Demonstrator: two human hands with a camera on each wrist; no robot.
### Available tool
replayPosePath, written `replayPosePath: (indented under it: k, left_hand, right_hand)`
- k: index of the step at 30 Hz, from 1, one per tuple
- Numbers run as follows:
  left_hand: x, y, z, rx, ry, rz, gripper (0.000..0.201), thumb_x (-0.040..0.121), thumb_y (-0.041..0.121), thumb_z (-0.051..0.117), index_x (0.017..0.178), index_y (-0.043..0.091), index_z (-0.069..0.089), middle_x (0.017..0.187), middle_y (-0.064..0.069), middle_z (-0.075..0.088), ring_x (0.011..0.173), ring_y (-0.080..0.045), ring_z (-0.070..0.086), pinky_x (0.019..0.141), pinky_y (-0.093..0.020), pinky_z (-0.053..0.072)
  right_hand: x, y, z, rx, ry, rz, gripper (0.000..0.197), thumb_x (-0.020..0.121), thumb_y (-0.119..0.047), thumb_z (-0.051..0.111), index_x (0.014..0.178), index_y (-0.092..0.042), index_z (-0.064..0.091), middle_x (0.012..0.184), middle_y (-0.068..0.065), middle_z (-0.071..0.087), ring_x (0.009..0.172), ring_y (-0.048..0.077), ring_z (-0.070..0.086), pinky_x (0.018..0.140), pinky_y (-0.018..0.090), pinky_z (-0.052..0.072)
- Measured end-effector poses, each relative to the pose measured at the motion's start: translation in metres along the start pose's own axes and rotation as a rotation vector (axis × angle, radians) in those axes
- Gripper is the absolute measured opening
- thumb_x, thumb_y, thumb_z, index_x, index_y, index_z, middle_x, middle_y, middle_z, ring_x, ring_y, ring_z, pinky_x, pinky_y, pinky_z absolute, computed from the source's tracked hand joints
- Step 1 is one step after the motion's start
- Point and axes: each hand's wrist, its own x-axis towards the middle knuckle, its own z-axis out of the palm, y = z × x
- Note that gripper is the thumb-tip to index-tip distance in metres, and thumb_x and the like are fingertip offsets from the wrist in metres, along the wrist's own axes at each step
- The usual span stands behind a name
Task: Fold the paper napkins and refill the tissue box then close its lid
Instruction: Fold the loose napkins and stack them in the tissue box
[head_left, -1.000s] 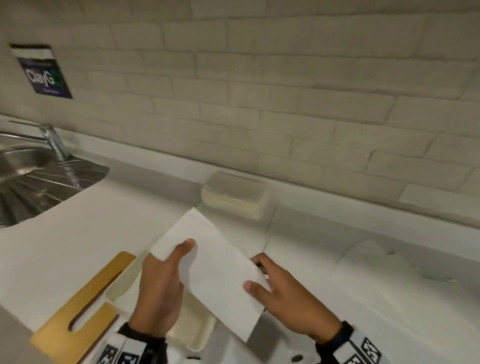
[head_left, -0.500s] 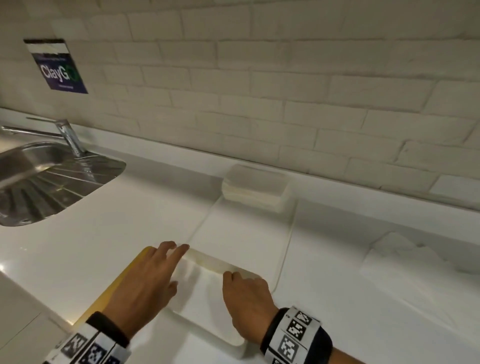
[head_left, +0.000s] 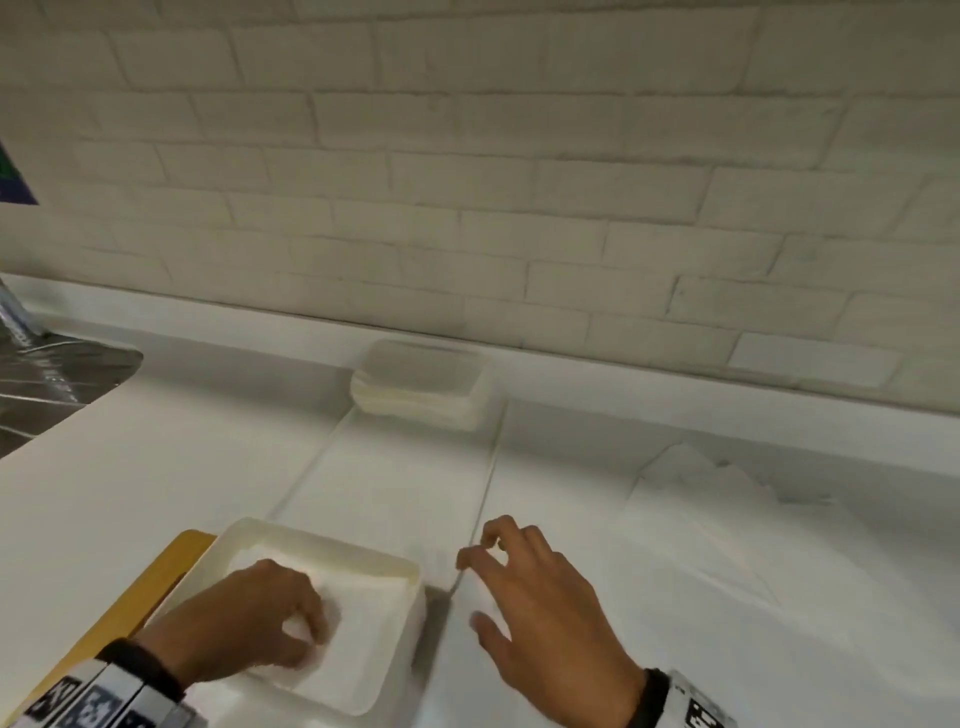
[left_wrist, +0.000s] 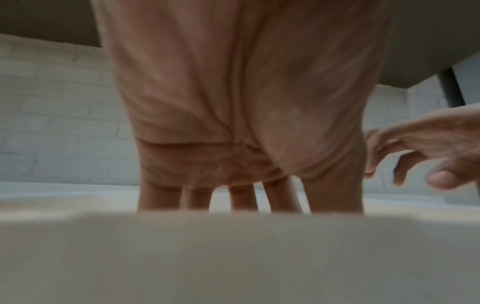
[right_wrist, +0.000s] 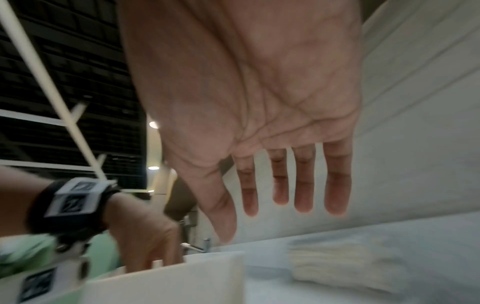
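Now left hand (head_left: 249, 618) on napkin (head_left: 358, 623).

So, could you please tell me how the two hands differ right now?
The left hand is down inside the tissue box, fingers on the folded napkin; the right hand hovers beside the box, fingers spread, touching nothing. Both are empty and wear marker wristbands.

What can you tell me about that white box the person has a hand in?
The tissue box is an open, lidless white tray with rounded corners, plastic by its look, lying flat at the counter's near edge. A folded white napkin lies inside, and the left hand presses down on it. A yellow board sits at its left side. The right hand is beside the box, not touching it.
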Motion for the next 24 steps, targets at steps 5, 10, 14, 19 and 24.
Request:
replayPosePath:
  k: [5,10,14,19,24]
  left_hand:
    - [0.002,-0.001,-0.007,0.001,-0.076,-0.034,0.036,0.077,0.049,0.077,0.087,0.078,0.058,0.099,0.05,0.06,0.096,0.015,0.06,0.086,-0.012,0.046]
    - [0.005,-0.05,-0.015,-0.111,0.276,-0.013,0.037,0.059,0.068,0.085,0.093,0.054,0.076,0.09,0.019,0.078,0.074,-0.007,0.076,0.061,-0.027,0.061]
    - [0.031,0.143,-0.057,-0.188,0.394,0.117,0.041,0.075,0.079,0.061,0.1,0.049,0.074,0.095,0.026,0.075,0.081,0.004,0.073,0.065,-0.019,0.059]
    - [0.117,0.318,-0.023,-0.236,0.238,0.344,0.013,0.093,0.028,0.07,0.1,0.037,0.075,0.1,0.026,0.073,0.086,0.002,0.071,0.078,-0.02,0.056]
    - [0.23,0.401,0.039,0.13,0.186,0.381,0.029,0.1,0.025,0.056,0.126,0.035,0.064,0.132,0.011,0.06,0.111,-0.012,0.063,0.098,-0.035,0.051]
  right_hand:
    - [-0.062,0.145,-0.033,-0.081,0.027,0.296,0.037,0.093,-0.044,0.053,0.128,-0.042,0.041,0.133,-0.017,0.028,0.118,0.005,0.036,0.079,0.019,0.039]
    - [-0.121,0.298,-0.06,-0.119,-0.065,0.722,0.045,0.095,-0.046,0.053,0.133,-0.024,0.046,0.132,-0.001,0.038,0.125,0.018,0.04,0.09,0.03,0.045]
    - [-0.138,0.346,-0.058,-0.172,-0.171,0.783,0.058,0.095,-0.05,0.05,0.142,-0.019,0.037,0.14,0.007,0.036,0.13,0.025,0.04,0.098,0.038,0.045]
    - [-0.14,0.362,-0.056,-0.053,-0.123,0.69,0.051,0.094,-0.041,0.058,0.137,-0.022,0.041,0.134,0.004,0.045,0.121,0.023,0.05,0.094,0.037,0.047]
    - [-0.137,0.38,-0.058,0.104,-0.118,0.661,0.037,0.093,-0.037,0.058,0.125,-0.02,0.051,0.126,0.002,0.055,0.113,0.022,0.057,0.09,0.032,0.046]
